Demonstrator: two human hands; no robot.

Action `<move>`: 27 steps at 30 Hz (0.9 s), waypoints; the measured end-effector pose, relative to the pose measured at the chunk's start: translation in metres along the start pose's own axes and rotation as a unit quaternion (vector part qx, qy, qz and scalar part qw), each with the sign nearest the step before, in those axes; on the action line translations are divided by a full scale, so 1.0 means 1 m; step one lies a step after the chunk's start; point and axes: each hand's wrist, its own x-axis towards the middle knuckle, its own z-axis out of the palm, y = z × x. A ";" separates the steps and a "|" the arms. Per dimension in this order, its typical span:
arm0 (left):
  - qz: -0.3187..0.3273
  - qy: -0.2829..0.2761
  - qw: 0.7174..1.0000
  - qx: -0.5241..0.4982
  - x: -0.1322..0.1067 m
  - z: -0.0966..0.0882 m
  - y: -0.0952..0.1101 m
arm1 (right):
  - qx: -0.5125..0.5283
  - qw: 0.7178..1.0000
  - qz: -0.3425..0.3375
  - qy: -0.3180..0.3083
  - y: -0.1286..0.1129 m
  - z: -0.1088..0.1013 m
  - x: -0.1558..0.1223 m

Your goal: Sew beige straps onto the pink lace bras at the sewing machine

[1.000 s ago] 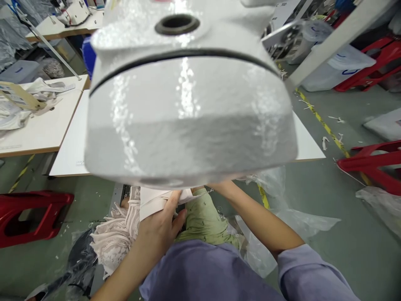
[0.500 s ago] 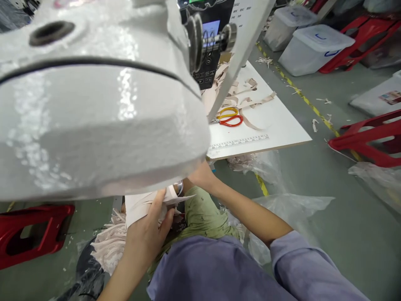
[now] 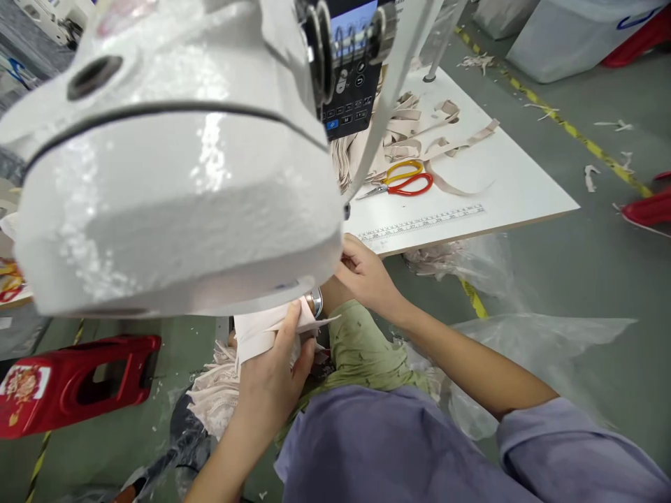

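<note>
A big white sewing machine head (image 3: 172,181) fills the upper left of the view and hides the needle area. Just below it my left hand (image 3: 272,381) is closed on a folded piece of pale pink fabric (image 3: 262,332), thumb pressed on top. My right hand (image 3: 367,276) reaches under the machine's right edge with its fingers curled; what they pinch is hidden by the machine. A lacy pink garment (image 3: 212,398) hangs below the fabric, over my green-clad lap.
On the white table (image 3: 524,188) lie red and yellow scissors (image 3: 403,180), pink fabric strips (image 3: 419,133) and a printed ruler (image 3: 424,222). The machine's control panel (image 3: 349,77) faces me. A red stool (image 3: 73,384) stands at left, clear plastic bags (image 3: 524,342) at right.
The view has shifted left and down. My right hand has come out from under the machine into view. My left hand stays gripping the pink fabric.
</note>
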 end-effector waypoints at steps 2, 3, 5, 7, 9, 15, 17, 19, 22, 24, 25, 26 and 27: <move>0.002 0.004 1.000 -0.010 0.002 0.000 0.002 | 0.008 1.000 -0.003 -0.005 -0.001 -0.001 -0.003; 0.002 0.004 1.000 -0.011 0.002 0.000 0.003 | 0.013 1.000 -0.002 -0.006 -0.002 -0.001 -0.004; 0.006 0.001 1.000 -0.004 0.004 0.000 0.005 | 0.020 1.000 0.000 -0.003 -0.002 -0.001 -0.008; 0.010 -0.006 1.000 0.005 0.005 0.000 0.006 | 0.024 1.000 0.011 -0.004 -0.003 -0.001 -0.012; 0.017 -0.010 1.000 0.010 0.007 -0.001 0.008 | 0.030 0.999 0.019 -0.011 -0.004 -0.001 -0.016; 0.011 0.016 1.000 0.021 0.005 -0.002 0.011 | 0.077 0.997 0.015 -0.023 -0.006 0.004 -0.028; -0.023 0.013 1.000 0.012 0.002 0.000 0.011 | 0.104 0.994 0.022 -0.013 -0.007 0.005 -0.031; -0.046 0.006 0.999 0.005 -0.001 0.003 0.012 | 0.122 0.992 0.036 -0.008 -0.007 0.006 -0.034; -0.062 0.006 0.998 -0.005 -0.003 0.006 0.013 | 0.131 0.990 0.052 -0.018 -0.008 0.007 -0.037; -0.070 0.010 0.997 -0.009 -0.003 0.009 0.013 | 0.126 0.990 0.052 -0.018 -0.010 0.008 -0.041; -0.071 0.012 0.997 -0.012 -0.004 0.011 0.014 | 0.120 0.991 0.051 -0.016 -0.012 0.009 -0.044; -0.069 0.015 0.997 -0.015 -0.005 0.014 0.015 | 0.110 0.992 0.052 -0.015 -0.013 0.010 -0.048; -0.065 0.025 0.997 -0.020 -0.008 0.020 0.017 | 0.098 0.994 0.056 -0.016 -0.015 0.012 -0.053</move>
